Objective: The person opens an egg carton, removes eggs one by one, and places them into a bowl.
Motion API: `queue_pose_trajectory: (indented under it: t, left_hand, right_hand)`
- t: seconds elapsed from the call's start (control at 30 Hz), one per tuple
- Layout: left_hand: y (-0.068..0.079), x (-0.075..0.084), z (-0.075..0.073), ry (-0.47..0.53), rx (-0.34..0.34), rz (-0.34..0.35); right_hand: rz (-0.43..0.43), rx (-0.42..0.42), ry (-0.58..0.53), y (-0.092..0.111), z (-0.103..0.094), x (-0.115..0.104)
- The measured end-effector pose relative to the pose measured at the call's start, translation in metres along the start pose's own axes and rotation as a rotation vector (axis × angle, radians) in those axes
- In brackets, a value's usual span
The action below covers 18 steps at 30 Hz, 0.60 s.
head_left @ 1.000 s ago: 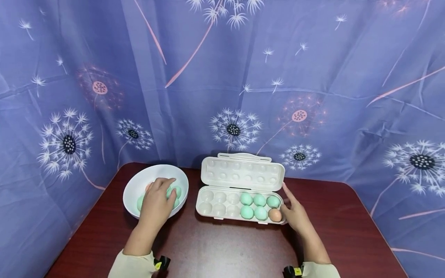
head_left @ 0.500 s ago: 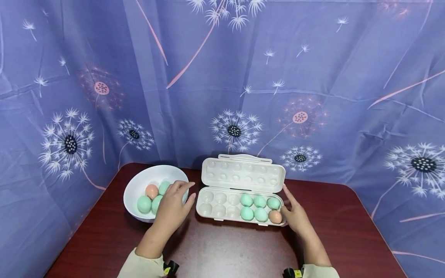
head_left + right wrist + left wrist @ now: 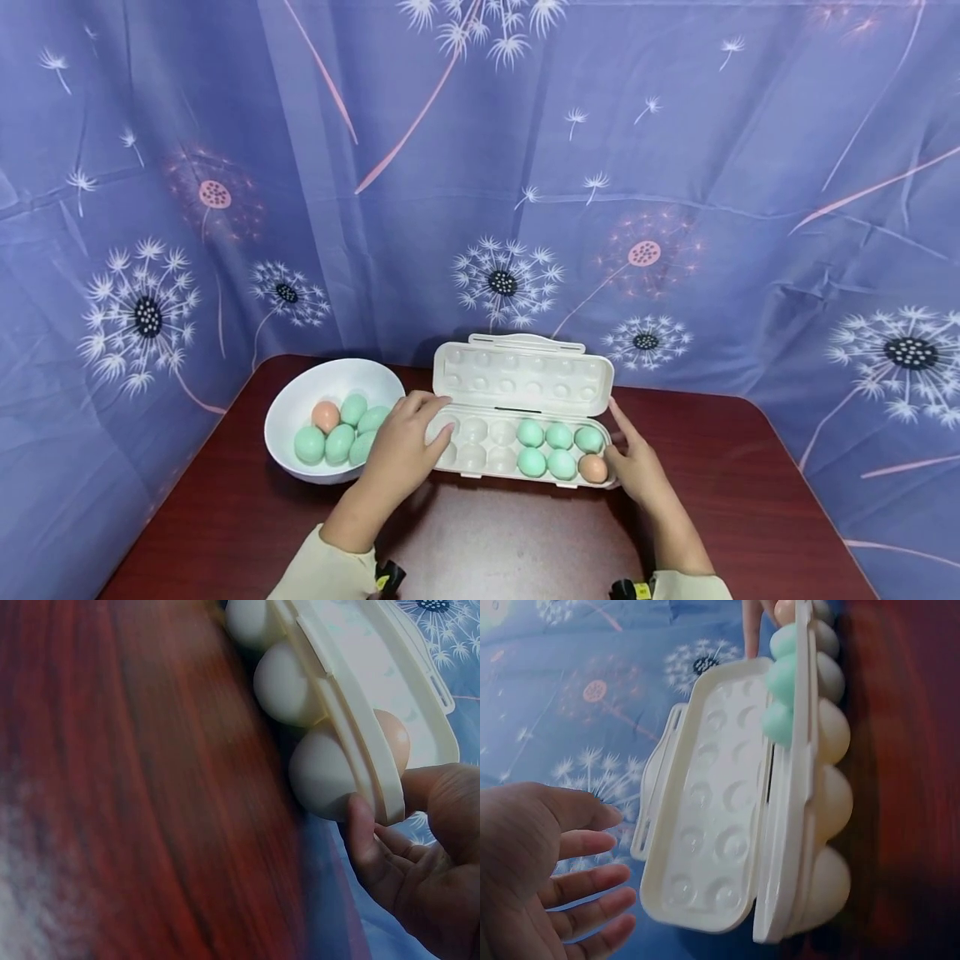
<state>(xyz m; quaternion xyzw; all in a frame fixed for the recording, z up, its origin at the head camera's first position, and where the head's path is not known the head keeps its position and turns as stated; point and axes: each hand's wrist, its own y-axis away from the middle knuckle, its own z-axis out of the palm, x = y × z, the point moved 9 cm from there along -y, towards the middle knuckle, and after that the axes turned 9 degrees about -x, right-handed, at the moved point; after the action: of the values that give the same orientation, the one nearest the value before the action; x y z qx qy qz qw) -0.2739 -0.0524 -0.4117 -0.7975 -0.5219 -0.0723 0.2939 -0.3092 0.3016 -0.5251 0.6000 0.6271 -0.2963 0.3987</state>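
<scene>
A white plastic egg carton point(image 3: 473, 457) lies with its lid point(image 3: 522, 379) raised at the back. Its right half bears several mint-green eggs point(image 3: 531, 433) and one brown egg point(image 3: 592, 468). My left hand point(image 3: 405, 442) is at the carton's left end, covering part of it; the left wrist view shows its fingers point(image 3: 592, 881) spread, holding nothing. My right hand point(image 3: 637, 467) grips the carton's right end, fingers and thumb on either side of its edge in the right wrist view.
Left of the carton, a white bowl point(image 3: 281, 417) holds several mint-green eggs point(image 3: 310, 445) and one brown egg point(image 3: 326, 416). Both stand on a dark red-brown table point(image 3: 495, 542). A blue curtain with dandelions point(image 3: 420, 250) hangs directly behind.
My left hand has come out of the bowl and moved right to the carton's left end, uncovering the eggs in the bowl. My right hand keeps its place on the carton.
</scene>
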Motion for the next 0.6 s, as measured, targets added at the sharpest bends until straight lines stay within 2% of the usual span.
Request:
queue_pose_trajectory:
  t: [0.37, 0.6]
  left_hand:
    - [-0.008, 0.027, 0.032, -0.029, -0.033, 0.063]
    - [-0.013, 0.042, 0.058, -0.007, -0.099, 0.106]
  right_hand:
    - [-0.001, -0.006, -0.003, 0.001, 0.001, -0.002]
    - [0.004, -0.003, 0.01, 0.001, 0.001, -0.001]
